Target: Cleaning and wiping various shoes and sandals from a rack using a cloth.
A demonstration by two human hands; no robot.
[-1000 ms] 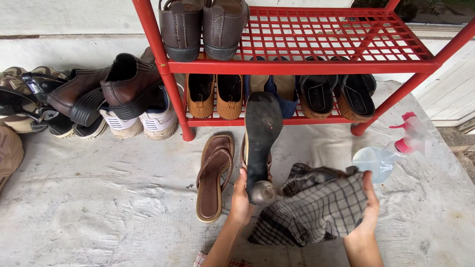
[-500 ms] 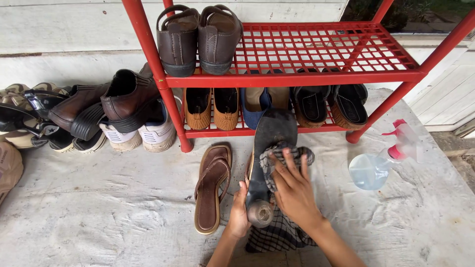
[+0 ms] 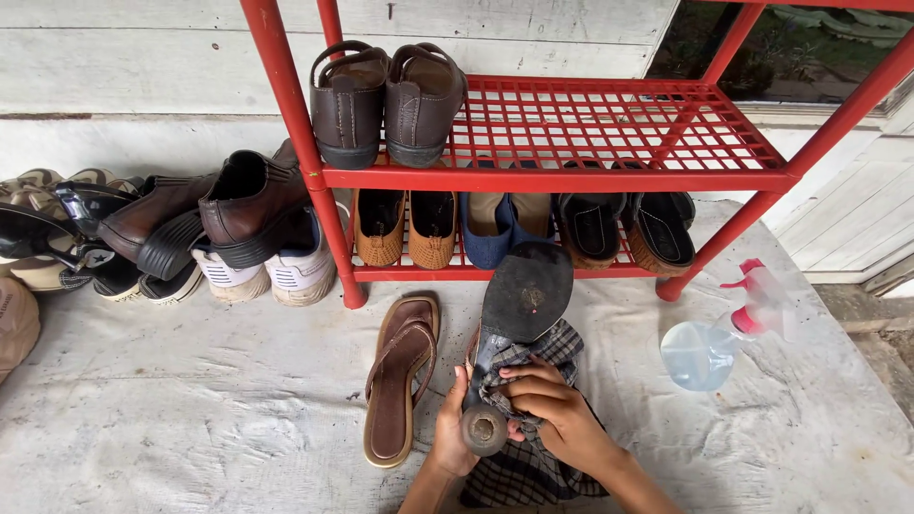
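Here, low in the middle of the frame, our left hand (image 3: 449, 428) is clenched around the heel end of an upturned heeled sandal (image 3: 514, 319), sole facing us. Its long axis runs from the round heel tip near the bottom centre up and slightly right toward the rack, so the broad forepart lies away from the grip, farther up the frame. Our right hand (image 3: 552, 409) is the nearer one to the narrow waist of the sole; it presses a checked cloth (image 3: 533, 381) against that part, fingers curled and grasping the fabric, while the rest of the cloth trails down beneath the wrist.

Just left of the held sandal lies its one mate, a brown sandal (image 3: 398, 376), flat on the pale floor covering (image 3: 190, 409). To the right, well apart from both hands, one clear spray bottle (image 3: 714, 343) with a pink-red trigger lies on its side.

Farther up stands one red metal rack (image 3: 590, 143). We count two dark brown shoes (image 3: 386, 95) on its upper shelf and three pairs on the lower shelf: tan woven, blue, and dark. At the left edge sits a heap of shoes (image 3: 181, 228), too overlapped to count.
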